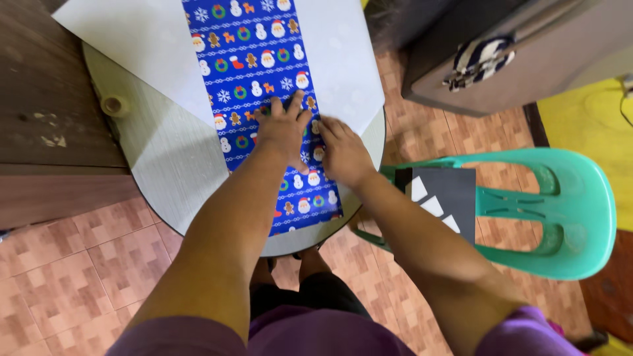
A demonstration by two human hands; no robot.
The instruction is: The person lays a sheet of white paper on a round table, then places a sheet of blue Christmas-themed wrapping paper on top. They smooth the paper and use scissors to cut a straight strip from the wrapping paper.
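Head view only, 1 angle. Left hand (283, 128) spread flat, fingers wide, pressed on the blue holiday wrapping paper (254, 59) at about 12 o'clock from the body. Right hand (343, 153) flat too, fingers close together, touching the same strip just beside the left, at 1 o'clock. Paper stretched along a round grey table (165, 165), white underside (132, 39) showing. Tape roll (114, 105) at 10 o'clock, green plastic chair (567, 217) at 3 o'clock with a dark box (448, 191) on it.
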